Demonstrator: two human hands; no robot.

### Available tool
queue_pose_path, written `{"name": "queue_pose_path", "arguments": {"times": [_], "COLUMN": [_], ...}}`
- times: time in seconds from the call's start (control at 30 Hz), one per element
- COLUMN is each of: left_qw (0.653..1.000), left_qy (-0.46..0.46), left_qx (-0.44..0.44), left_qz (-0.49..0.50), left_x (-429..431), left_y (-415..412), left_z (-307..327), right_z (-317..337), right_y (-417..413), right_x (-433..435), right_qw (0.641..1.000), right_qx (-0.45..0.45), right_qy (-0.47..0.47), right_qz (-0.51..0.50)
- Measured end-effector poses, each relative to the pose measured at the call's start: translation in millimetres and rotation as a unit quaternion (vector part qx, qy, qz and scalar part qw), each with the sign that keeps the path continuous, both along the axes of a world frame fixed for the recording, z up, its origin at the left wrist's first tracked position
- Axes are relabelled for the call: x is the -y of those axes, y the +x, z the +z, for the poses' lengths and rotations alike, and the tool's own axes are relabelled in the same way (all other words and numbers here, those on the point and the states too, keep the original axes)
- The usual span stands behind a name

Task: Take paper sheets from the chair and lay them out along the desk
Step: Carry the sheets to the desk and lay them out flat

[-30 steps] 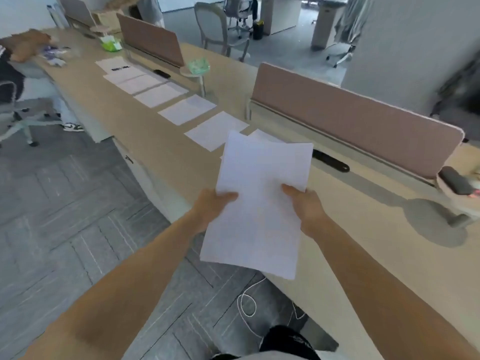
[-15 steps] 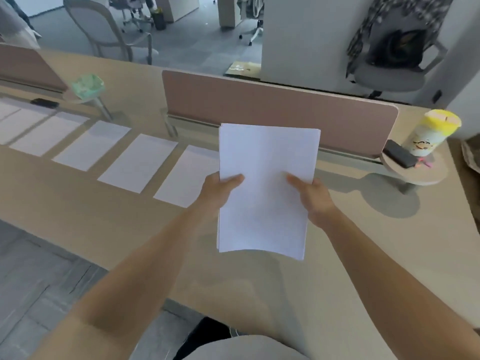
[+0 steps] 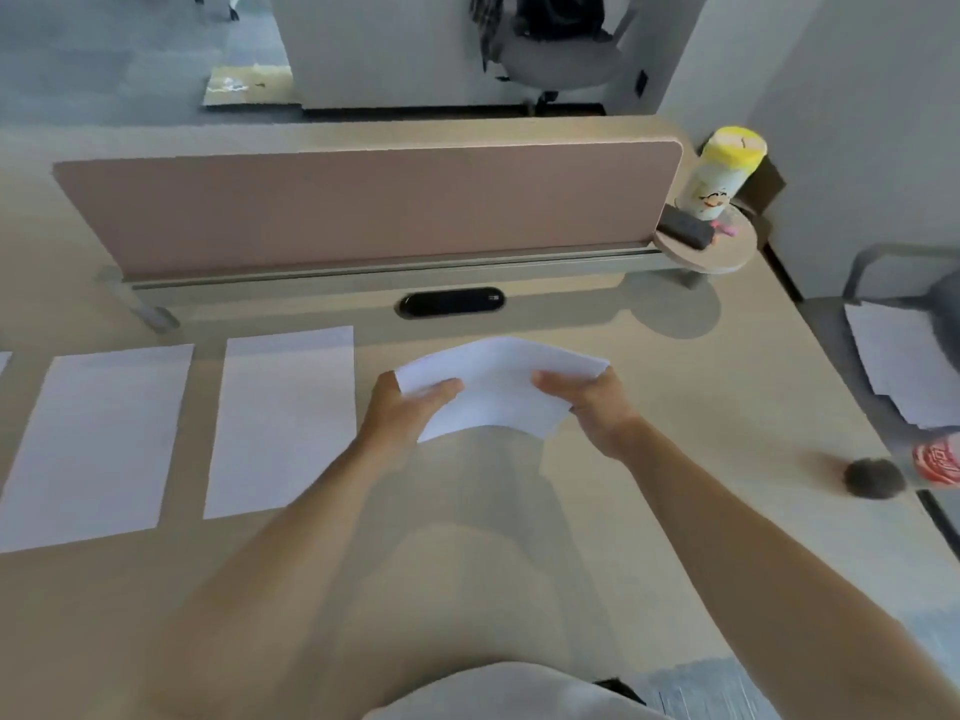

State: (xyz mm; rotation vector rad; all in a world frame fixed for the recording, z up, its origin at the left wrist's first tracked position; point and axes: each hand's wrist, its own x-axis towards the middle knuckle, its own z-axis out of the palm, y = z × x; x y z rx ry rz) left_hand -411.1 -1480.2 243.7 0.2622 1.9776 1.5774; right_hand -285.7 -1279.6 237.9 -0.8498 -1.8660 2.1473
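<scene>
A small stack of white paper sheets (image 3: 498, 387) hangs just above the beige desk (image 3: 701, 433), bowed upward in the middle. My left hand (image 3: 400, 413) grips its left edge, thumb on top. My right hand (image 3: 587, 402) grips its right edge the same way. Two laid-out sheets lie flat to the left: one (image 3: 283, 423) close to my left hand and another (image 3: 98, 449) beyond it. More white sheets (image 3: 904, 361) rest on the grey chair (image 3: 883, 262) at the right edge.
A pink divider panel (image 3: 363, 210) runs along the desk's back, with a black cable port (image 3: 451, 302) in front of it. A yellow-lidded canister (image 3: 724, 171) and a dark case stand on a round shelf (image 3: 711, 252). A red can (image 3: 935, 462) lies at the right edge.
The view swung right along the desk and tilted down. The held stack went from upright in front of me to low and nearly flat over the desk, right of the last laid sheet.
</scene>
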Motion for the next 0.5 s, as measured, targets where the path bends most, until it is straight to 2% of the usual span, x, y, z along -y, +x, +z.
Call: {"name": "queue_pose_path", "arguments": {"times": [0.13,0.27,0.5], "left_qw": [0.999,0.999,0.997], "left_qy": [0.023,0.015,0.023], "left_qx": [-0.042,-0.026,-0.065], "left_qz": [-0.021,-0.011,0.033], "left_x": [7.5,24.5,25.0], "left_y": [5.1,11.4,21.1], "left_z": [-1.5,-20.5,-8.0], "right_z": [2.6,-2.6,-0.3], "right_y": [1.2,12.9,17.3], "right_x": [7.4,9.1,22.3], "right_qw": [0.999,0.997,0.999], "right_qx": [-0.001,0.043,-0.023], "right_qy": [0.024,0.028,0.028], "right_qz": [-0.022,0.058,0.0]}}
